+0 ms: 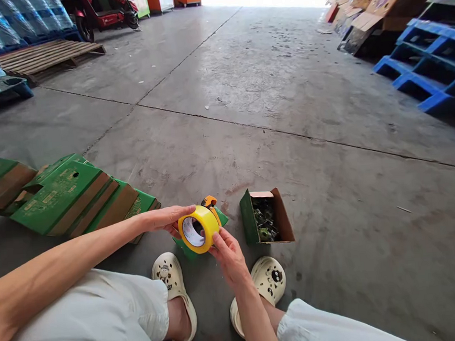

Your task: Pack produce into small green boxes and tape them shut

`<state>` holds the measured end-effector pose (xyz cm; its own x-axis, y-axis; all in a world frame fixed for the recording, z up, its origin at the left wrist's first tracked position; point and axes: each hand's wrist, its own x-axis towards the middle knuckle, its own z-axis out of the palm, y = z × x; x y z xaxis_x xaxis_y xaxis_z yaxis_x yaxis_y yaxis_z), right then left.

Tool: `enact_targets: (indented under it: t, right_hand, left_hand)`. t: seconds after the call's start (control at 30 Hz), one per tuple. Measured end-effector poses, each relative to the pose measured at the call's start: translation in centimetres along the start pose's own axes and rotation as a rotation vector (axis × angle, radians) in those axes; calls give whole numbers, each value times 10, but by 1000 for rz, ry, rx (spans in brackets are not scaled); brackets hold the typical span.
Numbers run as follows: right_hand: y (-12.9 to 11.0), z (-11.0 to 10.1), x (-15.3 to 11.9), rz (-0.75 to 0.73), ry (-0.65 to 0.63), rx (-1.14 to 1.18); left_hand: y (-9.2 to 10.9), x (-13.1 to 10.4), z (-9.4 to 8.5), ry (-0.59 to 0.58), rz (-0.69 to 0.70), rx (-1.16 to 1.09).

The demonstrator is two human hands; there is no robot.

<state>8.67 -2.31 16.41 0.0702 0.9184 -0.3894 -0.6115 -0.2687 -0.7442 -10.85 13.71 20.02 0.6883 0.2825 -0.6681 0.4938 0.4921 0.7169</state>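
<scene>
The left hand point(173, 217) and the right hand point(228, 252) hold opposite sides of 1 tape roll point(211, 220), glossy yellow with a white printed core, above the grey floor point(332, 204).

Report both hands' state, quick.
Left hand: holding the yellow tape roll at its upper left.
Right hand: holding the same roll at its lower right.

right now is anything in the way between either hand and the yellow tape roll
Nothing visible: the left hand and right hand both already have fingers on the yellow tape roll. The orange tape dispenser shows behind the roll's upper edge, not between it and either hand.
</scene>
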Motion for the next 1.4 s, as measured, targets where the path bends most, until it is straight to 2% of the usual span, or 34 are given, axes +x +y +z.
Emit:
enact_targets:
  t: [0.1, 0.23, 0.37, 0.47, 0.53, 0.63, 0.67, 0.73, 0.8, 0.87, 0.93, 1.03, 1.07, 1.2, 1.3, 1.4]
  right_hand:
    - [2, 6, -5, 66, 38, 154]
    - [2, 7, -6, 97, 138, 348]
    - [-5, 11, -6, 84, 148, 356]
    - [-6, 13, -8, 67, 156, 336]
    - [-3, 13, -8, 70, 168, 347]
    - [1, 14, -6, 72, 173, 367]
    - [2, 15, -5, 70, 170, 374]
    - [2, 18, -3, 73, 164, 392]
    - [2, 19, -4, 86, 156, 383]
    - [0, 15, -9, 107, 153, 276]
    - [0, 6, -18, 69, 198, 42]
    - [3, -8, -36, -125, 316, -293]
    - [5, -10, -42, -182, 302, -355]
    - [14, -8, -57, -332, 88, -552]
    - [20, -8, -58, -503, 51, -729]
    - [24, -14, -55, -606, 6, -835]
  left_hand:
    - [-2, 2, 7, 51, -9, 34]
    - [4, 8, 13, 166, 195, 251]
    - [10, 13, 12, 318, 361, 495]
    - [17, 8, 12, 409, 394, 572]
    - [21, 0, 17, 330, 363, 563]
    - [19, -9, 33, 59, 325, 463]
    - [16, -11, 39, 13, 332, 418]
    - [10, -13, 48, 38, 354, 353]
    - [7, -15, 51, 131, 346, 315]
    - [9, -20, 48, 183, 311, 273]
    - [14, -27, 45, 183, 258, 222]
    - [20, -35, 48, 157, 173, 167]
    - [20, -37, 51, 155, 157, 149]
    - [13, -33, 72, 191, 108, 58]
    - [7, -28, 83, 205, 64, 44]
    - [6, -29, 84, 218, 57, 58]
